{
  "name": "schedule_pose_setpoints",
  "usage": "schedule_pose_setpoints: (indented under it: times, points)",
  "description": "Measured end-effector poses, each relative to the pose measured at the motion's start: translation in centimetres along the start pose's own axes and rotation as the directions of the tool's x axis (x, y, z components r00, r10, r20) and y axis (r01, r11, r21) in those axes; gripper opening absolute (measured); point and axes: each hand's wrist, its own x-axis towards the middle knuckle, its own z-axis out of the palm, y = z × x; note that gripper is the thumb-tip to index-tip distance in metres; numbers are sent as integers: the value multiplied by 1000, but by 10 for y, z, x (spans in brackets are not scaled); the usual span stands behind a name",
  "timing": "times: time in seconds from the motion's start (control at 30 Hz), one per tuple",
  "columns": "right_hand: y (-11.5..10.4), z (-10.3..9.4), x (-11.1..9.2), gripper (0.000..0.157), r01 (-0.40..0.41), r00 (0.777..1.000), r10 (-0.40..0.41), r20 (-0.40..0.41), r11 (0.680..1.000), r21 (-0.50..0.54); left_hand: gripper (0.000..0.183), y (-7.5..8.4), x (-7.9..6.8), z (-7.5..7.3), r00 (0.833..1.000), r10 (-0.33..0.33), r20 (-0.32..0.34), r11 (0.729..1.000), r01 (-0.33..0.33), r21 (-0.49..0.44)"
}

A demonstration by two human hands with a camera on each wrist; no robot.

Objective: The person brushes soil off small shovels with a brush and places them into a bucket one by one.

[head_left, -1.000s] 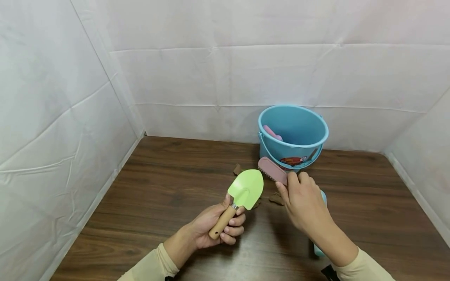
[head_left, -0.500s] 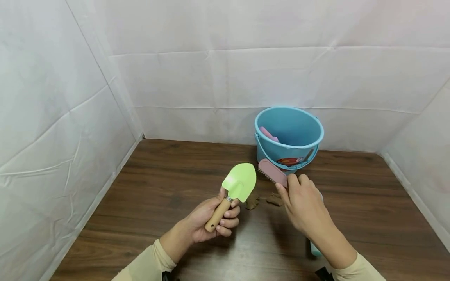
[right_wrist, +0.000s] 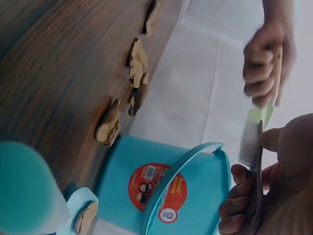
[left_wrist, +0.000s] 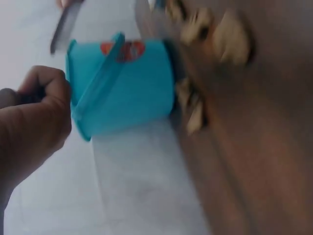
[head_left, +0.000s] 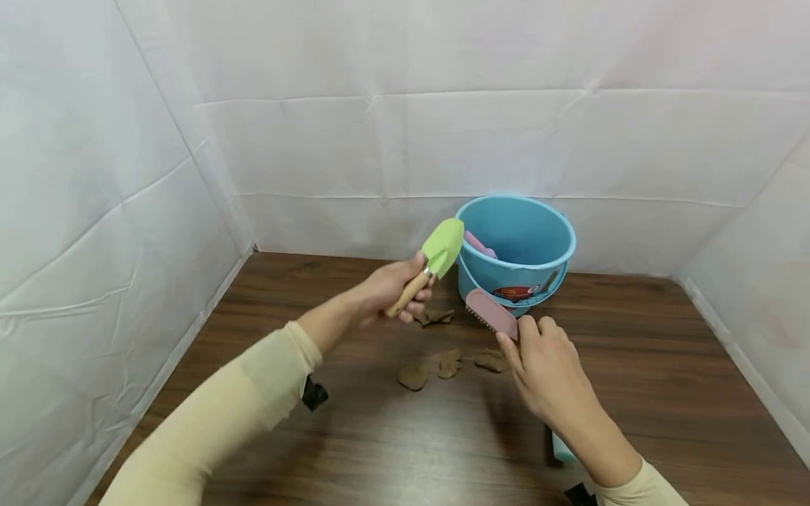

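Observation:
My left hand (head_left: 395, 284) grips the wooden handle of a small garden trowel (head_left: 444, 242). Its green blade points up beside the left rim of a blue bucket (head_left: 471, 280); whether they touch I cannot tell. A pink brush (head_left: 490, 313) is held in my right hand (head_left: 544, 365), in front of the bucket. In the right wrist view the bristles of the brush (right_wrist: 250, 142) face the trowel's blade (right_wrist: 261, 115). A pink item (head_left: 479, 244) leans inside the bucket, mostly hidden by its wall.
Several flat brown lumps, one a round piece (head_left: 413, 376), lie on the dark wooden table (head_left: 380, 450). A teal object (head_left: 562, 448) is partly under my right forearm. In the right wrist view a light blue scoop-like piece (right_wrist: 78, 196) holds a brown lump. White sheets surround the table.
My left hand has moved forward and up with the trowel, from over the brown lumps to the bucket's left rim. The right hand keeps the brush in nearly the same place.

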Motion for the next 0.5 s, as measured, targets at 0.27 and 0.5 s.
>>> schedule_pose_setpoints:
  times: [0.27, 0.5]
  points:
    - [12, -4, -5, 32, -11, 1000, 11, -20, 1000, -14, 51, 60, 60, 15, 971, 230, -59, 497, -65, 865]
    - [21, -6, -12, 33, -62, 998, 62, 12, 997, -38, 46, 81, 109, 42, 949, 289, -125, -204, 188, 961]
